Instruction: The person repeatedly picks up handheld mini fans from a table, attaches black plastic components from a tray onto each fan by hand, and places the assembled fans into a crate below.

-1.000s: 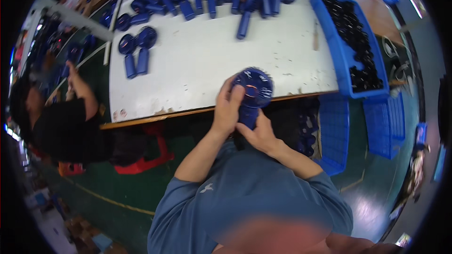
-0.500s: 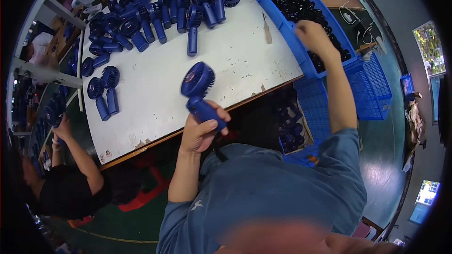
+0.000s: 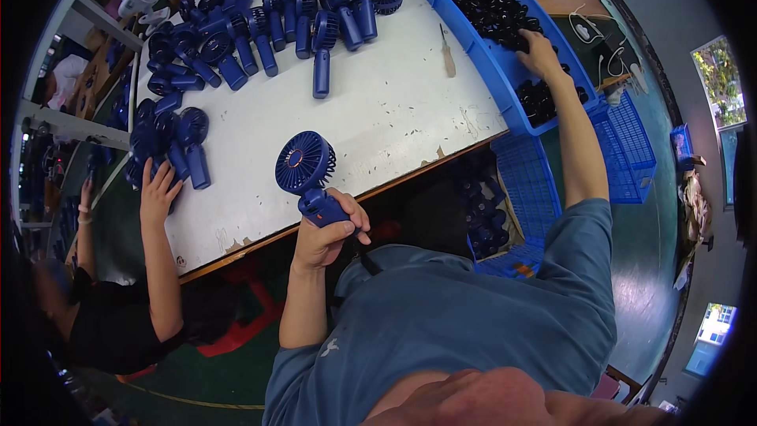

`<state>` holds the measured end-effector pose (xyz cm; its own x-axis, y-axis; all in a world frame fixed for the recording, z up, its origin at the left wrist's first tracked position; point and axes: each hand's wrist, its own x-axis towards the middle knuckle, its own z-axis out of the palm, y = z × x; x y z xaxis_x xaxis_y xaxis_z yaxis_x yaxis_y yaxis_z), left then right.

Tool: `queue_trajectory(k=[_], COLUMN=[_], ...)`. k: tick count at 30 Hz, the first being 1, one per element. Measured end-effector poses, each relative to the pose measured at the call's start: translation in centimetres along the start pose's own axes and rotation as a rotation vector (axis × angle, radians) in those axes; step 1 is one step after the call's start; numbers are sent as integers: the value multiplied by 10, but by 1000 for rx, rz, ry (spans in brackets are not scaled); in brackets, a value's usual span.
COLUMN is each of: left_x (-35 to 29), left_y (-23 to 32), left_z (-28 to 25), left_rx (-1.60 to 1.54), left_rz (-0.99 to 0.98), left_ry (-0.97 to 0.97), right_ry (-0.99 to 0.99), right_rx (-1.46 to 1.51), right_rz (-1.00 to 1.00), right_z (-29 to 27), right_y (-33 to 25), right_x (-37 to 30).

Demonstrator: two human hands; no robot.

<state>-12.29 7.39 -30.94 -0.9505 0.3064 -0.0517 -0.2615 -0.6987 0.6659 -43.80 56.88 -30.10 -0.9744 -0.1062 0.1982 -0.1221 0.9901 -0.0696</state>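
My left hand (image 3: 325, 238) is wrapped round the handle of a dark blue handheld fan (image 3: 306, 162), near the table's front edge. The fan stands tilted, its round grille uppermost, and a dark strap hangs by my wrist. Over at the right, my right hand (image 3: 539, 57) is inside a blue plastic tray (image 3: 509, 95). Its fingers are bent in against small shiny black parts (image 3: 493, 12); what they grip is hidden among these. Below the fingers, a bare patch of the tray's bottom shows between two heaps of parts.
Several blue fans (image 3: 236, 39) lie over the white table's (image 3: 378, 102) far left half. A thin tool with a pale handle (image 3: 448, 59) lies by the tray. A co-worker's hand (image 3: 160, 188) touches fans at the left edge. Blue crates (image 3: 623, 150) stand below at right.
My right hand has moved farther into the tray, among the black parts. My left hand shifted slightly left and down, turning the fan's grille. The co-worker's hand has come to the table with fans.
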Motion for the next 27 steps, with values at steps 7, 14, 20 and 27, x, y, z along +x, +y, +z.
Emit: queue_trajectory(k=[7, 14, 20, 27], left_x=[-4, -4, -3, 2], left_y=[-1, 3, 1, 4], left_z=[-11, -12, -9, -4], left_rx=[-12, 47, 98, 122], left_rz=[0, -2, -17, -19], left_ry=[78, 147, 187, 196], right_ry=[-228, -144, 4, -136], right_rx=[152, 555, 466, 767], right_rz=[-108, 201, 125, 221], right_z=[-3, -15, -11, -16], right_y=[-39, -26, -18, -24], right_x=[-7, 0, -3, -7])
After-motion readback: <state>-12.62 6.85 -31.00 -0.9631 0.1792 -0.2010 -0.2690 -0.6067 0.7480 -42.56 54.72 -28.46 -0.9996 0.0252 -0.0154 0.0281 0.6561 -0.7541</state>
